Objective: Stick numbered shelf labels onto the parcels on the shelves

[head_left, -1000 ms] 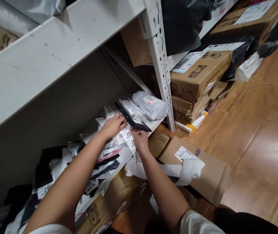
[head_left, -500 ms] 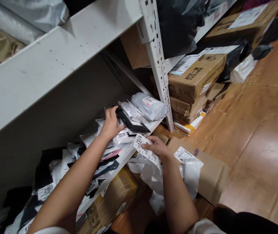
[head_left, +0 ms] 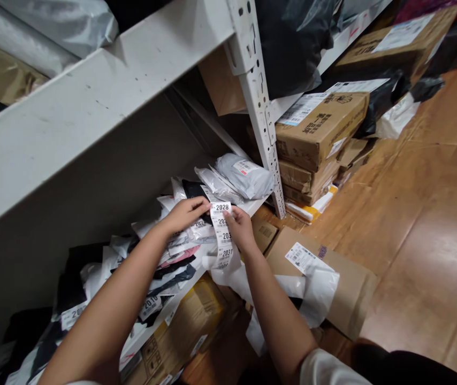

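Observation:
A strip of white number labels (head_left: 222, 230), printed 2028 at the top, hangs in front of the low shelf (head_left: 228, 214). My right hand (head_left: 240, 229) grips the strip from the right side. My left hand (head_left: 186, 213) pinches the top label of the strip with thumb and fingertips. Just behind the hands a black mailer bag (head_left: 193, 189) lies on the pile of white and grey parcel bags (head_left: 244, 176). The strip's loose white backing trails down over a flat cardboard box (head_left: 344, 283) on the floor.
A white metal shelf upright (head_left: 260, 107) stands right of the hands. Stacked cardboard boxes (head_left: 317, 133) sit behind it on the wooden floor (head_left: 425, 214). More boxes (head_left: 188, 326) lie under the shelf, and black bags (head_left: 288, 37) fill the shelf above.
My left hand left the black mailer bag and came to the top of the label strip. My right hand lifted the strip up from the box toward the shelf.

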`<act>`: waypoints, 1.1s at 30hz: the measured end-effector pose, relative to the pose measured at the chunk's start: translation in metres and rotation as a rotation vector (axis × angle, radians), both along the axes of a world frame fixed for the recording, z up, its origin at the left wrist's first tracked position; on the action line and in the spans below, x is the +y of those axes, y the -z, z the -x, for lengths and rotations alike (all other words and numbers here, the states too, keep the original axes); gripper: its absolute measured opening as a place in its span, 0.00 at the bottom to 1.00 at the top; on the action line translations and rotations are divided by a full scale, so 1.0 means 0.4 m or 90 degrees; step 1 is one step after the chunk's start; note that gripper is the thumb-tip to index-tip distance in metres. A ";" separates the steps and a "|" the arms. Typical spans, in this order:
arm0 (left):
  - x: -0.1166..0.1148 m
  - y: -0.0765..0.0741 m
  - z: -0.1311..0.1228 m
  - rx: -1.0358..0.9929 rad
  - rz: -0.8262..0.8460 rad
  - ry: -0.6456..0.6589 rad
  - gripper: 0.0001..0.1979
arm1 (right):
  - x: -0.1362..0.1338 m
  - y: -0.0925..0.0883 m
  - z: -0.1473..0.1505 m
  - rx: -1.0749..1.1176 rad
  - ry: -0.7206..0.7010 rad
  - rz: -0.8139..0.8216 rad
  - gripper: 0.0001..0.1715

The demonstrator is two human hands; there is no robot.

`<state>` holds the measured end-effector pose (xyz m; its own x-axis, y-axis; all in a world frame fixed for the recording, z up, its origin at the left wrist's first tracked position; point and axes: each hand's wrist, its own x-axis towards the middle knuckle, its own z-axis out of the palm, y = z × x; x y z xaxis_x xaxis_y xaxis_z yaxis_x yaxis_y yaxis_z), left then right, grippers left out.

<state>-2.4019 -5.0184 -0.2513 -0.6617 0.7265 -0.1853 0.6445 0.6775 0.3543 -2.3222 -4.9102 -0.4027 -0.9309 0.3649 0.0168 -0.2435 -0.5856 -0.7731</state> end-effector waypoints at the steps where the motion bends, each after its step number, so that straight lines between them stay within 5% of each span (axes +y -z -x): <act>1: 0.008 0.004 0.000 0.033 0.025 -0.019 0.19 | -0.004 0.002 0.006 -0.007 -0.001 0.005 0.18; 17: 0.049 0.007 -0.002 0.096 0.182 -0.053 0.17 | -0.004 -0.005 0.013 -0.082 0.040 -0.051 0.23; 25: 0.047 0.011 0.002 0.028 0.151 -0.035 0.16 | 0.006 0.006 0.010 0.074 0.012 -0.090 0.16; 33: 0.048 0.024 -0.014 0.124 0.191 -0.011 0.17 | -0.008 0.000 0.016 -0.120 0.043 -0.100 0.25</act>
